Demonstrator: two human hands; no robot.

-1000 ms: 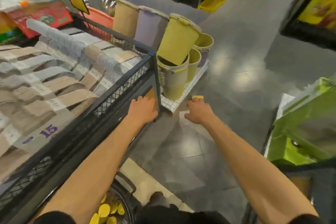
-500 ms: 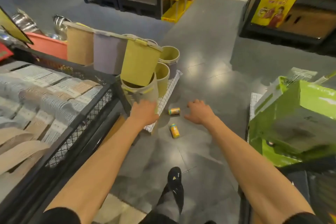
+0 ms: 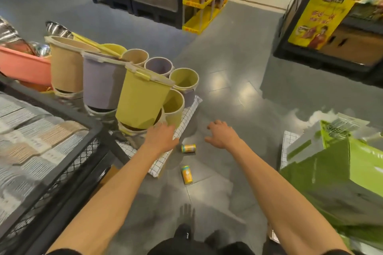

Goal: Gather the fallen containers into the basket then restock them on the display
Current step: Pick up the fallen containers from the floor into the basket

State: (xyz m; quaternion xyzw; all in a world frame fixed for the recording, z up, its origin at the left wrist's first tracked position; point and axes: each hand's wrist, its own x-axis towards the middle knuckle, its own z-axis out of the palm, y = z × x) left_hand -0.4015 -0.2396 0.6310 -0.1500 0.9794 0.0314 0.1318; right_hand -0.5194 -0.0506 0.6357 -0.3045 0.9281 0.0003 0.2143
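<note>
Advanced since earlier: left hand (image 3: pixel 160 137) and right hand (image 3: pixel 222 134), both spread, holding nothing. First can (image 3: pixel 188 148) lies on the floor (image 3: pixel 228 89) between the wrists, second can (image 3: pixel 187 174) nearer. Left fingertips possibly touch the yellow bin (image 3: pixel 143 99).

Bare grey floor (image 3: pixel 228 93) runs as an open lane from near centre to far, between the stacked bins (image 3: pixel 143 99) on the left and the green boxes (image 3: pixel 342 172) on the right. 2 cans lie in this lane. The far can (image 3: pixel 188 148) is just beside the edge of the checked mat (image 3: pixel 186 116), and the near can (image 3: pixel 187 174) has bare floor to its right. The left grip (image 3: pixel 160 137) hangs flat over the mat, close against the lowest bin. The right grip (image 3: pixel 222 134) hangs loosely bent over bare floor. A black wire rack (image 3: pixel 62 172) walls off the near left, and a shoe (image 3: pixel 184 232) stands at near centre.
</note>
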